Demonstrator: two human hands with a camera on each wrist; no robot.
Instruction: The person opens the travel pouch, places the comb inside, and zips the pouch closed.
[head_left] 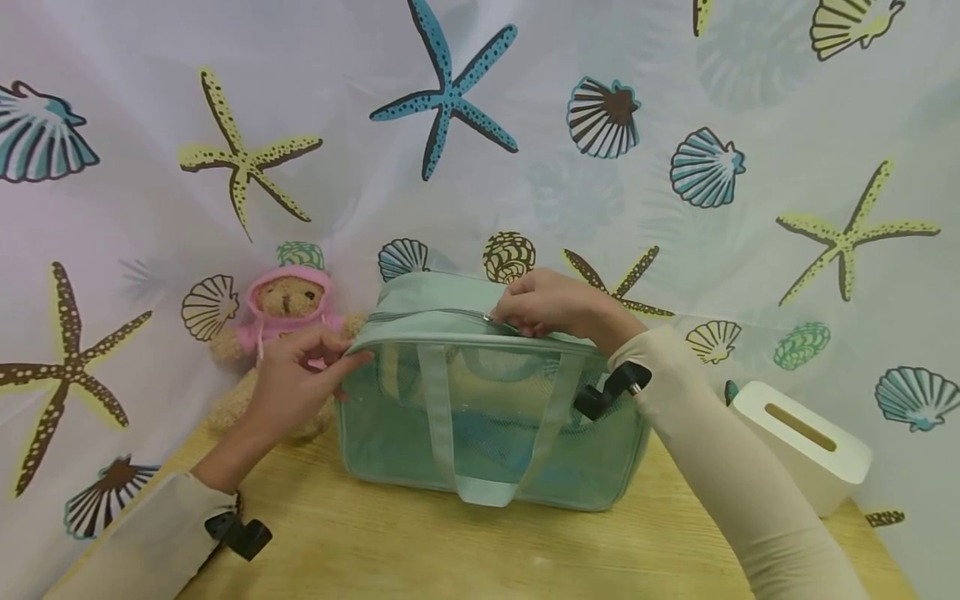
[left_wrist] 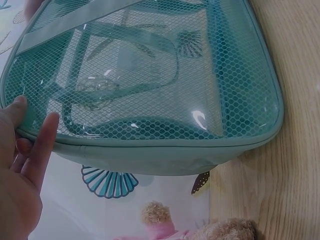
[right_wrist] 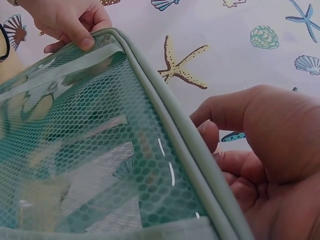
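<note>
A mint-green bag (head_left: 397, 462) with clear and mesh panels stands upright on the table. Along its top runs a zipper (head_left: 427, 313). My right hand (head_left: 558, 307) pinches the small metal zipper pull (head_left: 488, 317) near the middle of the top, its fingers curled. At the bag's upper left corner, my left hand (head_left: 296, 375) grips the edge between thumb and fingers; the left wrist view shows these fingers (left_wrist: 42, 150) on the rim. A strap handle (head_left: 486, 492) hangs down the front. Blue-toned shapes show faintly through the panel, too blurred to name.
Behind my left hand sits a teddy bear (head_left: 288, 296) in a pink hoodie. A white slotted box (head_left: 802, 442) stands on the right of the wooden table (head_left: 375, 550). A curtain (head_left: 525, 192) printed with starfish and shells hangs close behind the bag.
</note>
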